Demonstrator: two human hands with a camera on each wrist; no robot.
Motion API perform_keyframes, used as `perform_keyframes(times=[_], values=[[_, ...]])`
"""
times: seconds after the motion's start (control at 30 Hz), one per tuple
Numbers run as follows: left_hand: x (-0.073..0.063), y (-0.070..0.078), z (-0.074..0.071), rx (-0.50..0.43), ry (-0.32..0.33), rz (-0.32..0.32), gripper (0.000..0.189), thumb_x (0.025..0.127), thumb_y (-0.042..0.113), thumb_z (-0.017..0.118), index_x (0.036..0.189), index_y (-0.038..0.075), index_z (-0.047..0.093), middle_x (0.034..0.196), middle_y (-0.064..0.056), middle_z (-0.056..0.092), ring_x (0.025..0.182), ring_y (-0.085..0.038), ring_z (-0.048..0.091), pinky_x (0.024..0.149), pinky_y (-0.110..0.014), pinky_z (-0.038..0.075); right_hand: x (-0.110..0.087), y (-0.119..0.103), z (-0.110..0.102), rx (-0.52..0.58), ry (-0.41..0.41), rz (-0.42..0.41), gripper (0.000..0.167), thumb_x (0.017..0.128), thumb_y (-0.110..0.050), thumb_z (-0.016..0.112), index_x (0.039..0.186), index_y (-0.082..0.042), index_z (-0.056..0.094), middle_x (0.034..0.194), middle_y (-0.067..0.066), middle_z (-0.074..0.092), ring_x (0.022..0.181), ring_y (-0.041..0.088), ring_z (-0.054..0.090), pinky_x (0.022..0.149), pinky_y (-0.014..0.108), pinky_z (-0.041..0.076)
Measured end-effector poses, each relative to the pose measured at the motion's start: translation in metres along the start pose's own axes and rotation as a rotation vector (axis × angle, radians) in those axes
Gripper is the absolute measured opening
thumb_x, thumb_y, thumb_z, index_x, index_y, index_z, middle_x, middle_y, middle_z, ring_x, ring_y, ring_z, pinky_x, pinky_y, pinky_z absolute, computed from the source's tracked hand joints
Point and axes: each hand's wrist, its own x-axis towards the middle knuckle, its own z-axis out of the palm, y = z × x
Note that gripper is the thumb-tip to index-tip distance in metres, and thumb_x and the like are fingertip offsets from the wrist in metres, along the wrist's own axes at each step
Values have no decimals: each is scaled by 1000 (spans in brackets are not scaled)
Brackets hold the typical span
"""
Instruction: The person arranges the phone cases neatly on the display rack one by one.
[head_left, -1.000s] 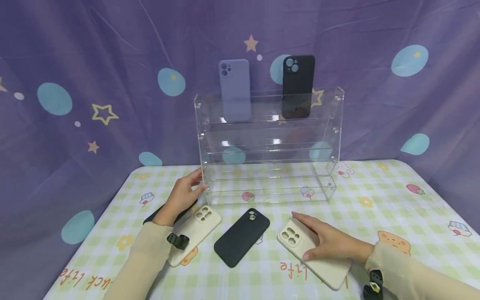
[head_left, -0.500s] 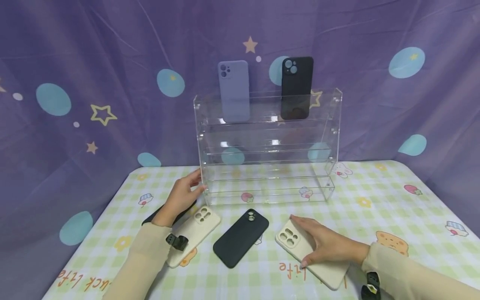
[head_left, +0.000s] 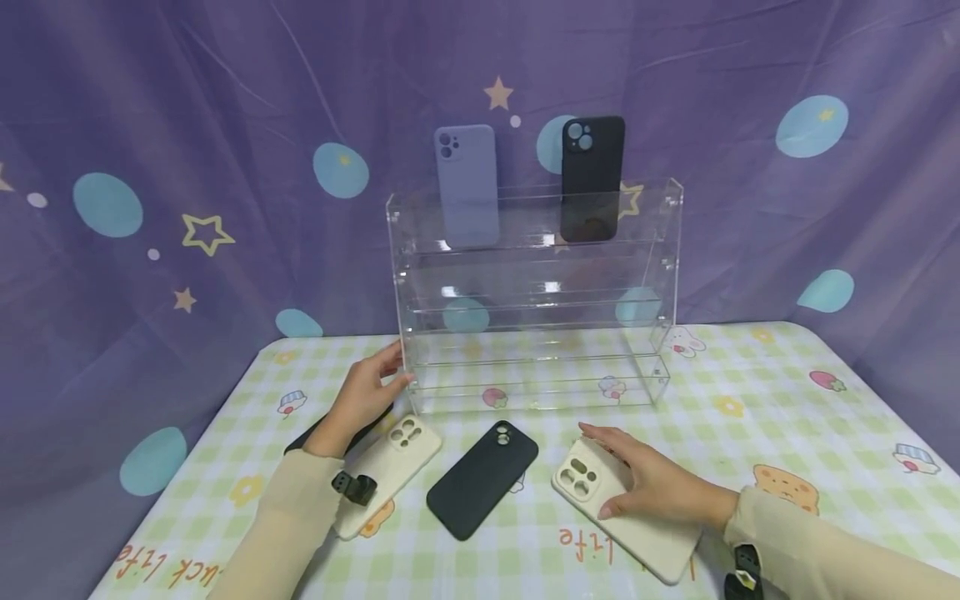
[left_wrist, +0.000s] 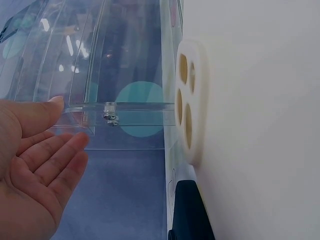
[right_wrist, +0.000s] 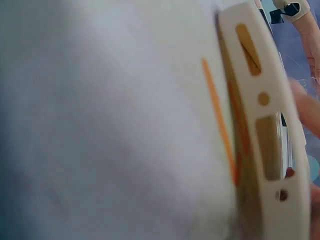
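Observation:
My left hand (head_left: 366, 393) is at the left side of the clear acrylic stand (head_left: 537, 360). In the left wrist view its thumb touches the stand's edge, while the visible fingers (left_wrist: 55, 159) extend loosely below the panel. Under the right hand (head_left: 660, 483) lies a cream phone case (head_left: 651, 542) with camera cutouts, the thumb by its near edge and the fingers across its far edge. That case's rim (right_wrist: 280, 150) fills the right side of the right wrist view. Standing on the stand's top tier are a lavender phone case (head_left: 468, 187) and a black phone case (head_left: 592, 179).
A dark phone case (head_left: 482, 482) lies between the hands. Another cream case (head_left: 390, 475) lies beneath the left wrist, with a further black case (head_left: 303, 435) partly hidden behind it. A checked cloth (head_left: 757, 383) covers the table; a purple curtain (head_left: 225, 108) hangs behind.
My right thumb has shifted slightly from the cream case's near edge up onto its back. The left hand and the stand stay in place; the head view has tilted a little.

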Motion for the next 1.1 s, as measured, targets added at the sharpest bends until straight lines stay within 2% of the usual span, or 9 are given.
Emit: perform_keyframes(times=[0.1,0.17,0.33,0.4,0.47,0.67,0.8,1.0,1.1], values=[[0,0,0,5,-2,-6,57,88,6,65,140,-2,42,124,-24,58,109,-36,60,93,-46,49,2,-1,-4,100,37,65,83,79,-34,74,145,-2,35,134,15,51,113,23,54,87,27,48],[0,-1,0,13,-3,-9,57,88,6,65,140,-2,42,125,-24,58,110,-36,59,93,-46,49,4,-1,-8,215,59,114,69,85,-26,70,138,5,42,123,16,59,102,18,59,79,22,50],[-1,-1,1,11,-7,-9,57,88,5,65,139,-4,42,125,-25,57,109,-37,59,93,-47,49,6,-2,-21,538,51,288,47,91,-16,64,127,12,51,104,11,67,86,13,64,69,25,55],[-1,-1,1,7,-6,-4,56,88,4,65,139,-5,42,125,-26,57,109,-38,59,93,-48,48,6,-4,-26,618,37,343,46,91,-15,64,126,12,52,101,7,67,84,14,65,67,27,56],[-1,-1,1,7,-4,-2,56,88,4,65,138,-5,43,124,-26,57,109,-38,59,93,-48,48,7,-6,-32,645,26,364,46,91,-14,63,126,12,51,100,4,64,84,14,64,68,27,56],[0,-1,0,1,-2,1,56,88,5,65,139,-4,43,124,-25,57,109,-37,59,93,-47,49,12,-17,-57,659,35,309,53,93,-14,60,132,16,40,103,5,61,88,14,63,72,28,56],[-1,-1,0,3,-6,5,56,88,5,65,139,-4,42,126,-25,57,110,-37,59,93,-47,49,19,-30,-78,681,92,257,47,94,-13,58,131,13,43,103,0,65,91,12,64,74,28,56],[-1,-2,0,9,-1,1,57,88,5,66,139,-2,43,124,-24,58,109,-37,60,93,-47,49,36,-58,-114,737,255,187,15,93,-7,58,109,-9,60,95,-3,66,86,9,63,71,25,55],[0,-1,0,11,1,5,57,88,5,66,139,-3,43,122,-24,59,107,-37,60,92,-47,49,45,-68,-131,832,321,106,14,92,-2,58,100,-13,63,91,-1,66,83,9,63,70,25,55]])
